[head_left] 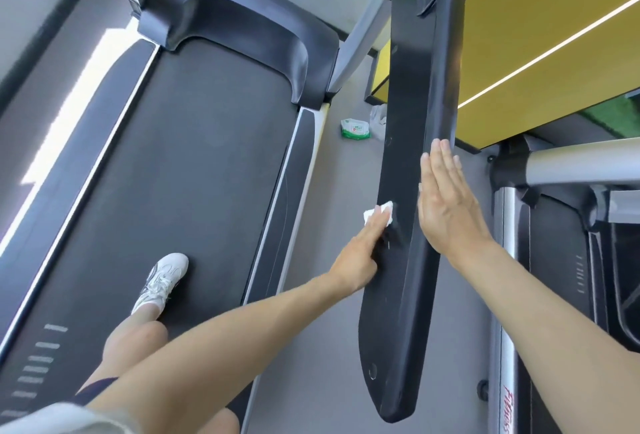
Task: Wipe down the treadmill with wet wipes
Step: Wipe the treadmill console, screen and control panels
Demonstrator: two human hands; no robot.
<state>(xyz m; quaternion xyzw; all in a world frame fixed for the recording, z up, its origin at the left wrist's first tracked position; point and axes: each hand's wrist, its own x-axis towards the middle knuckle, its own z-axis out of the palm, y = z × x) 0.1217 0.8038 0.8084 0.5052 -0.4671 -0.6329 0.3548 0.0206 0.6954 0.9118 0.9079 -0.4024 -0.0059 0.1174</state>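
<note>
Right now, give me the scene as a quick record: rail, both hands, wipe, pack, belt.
handrail: black, long, runs away from the camera
left hand: fingers press wet wipe on the handrail's inner face
right hand: flat, fingers straight, against the handrail's outer side
wipe pack: on the floor beside the treadmill deck
belt: one white shoe on it

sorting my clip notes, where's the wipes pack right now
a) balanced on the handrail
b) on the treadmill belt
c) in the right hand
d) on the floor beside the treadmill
d, the green and white wipes pack lies on the grey floor just off the right edge of the treadmill.
</note>
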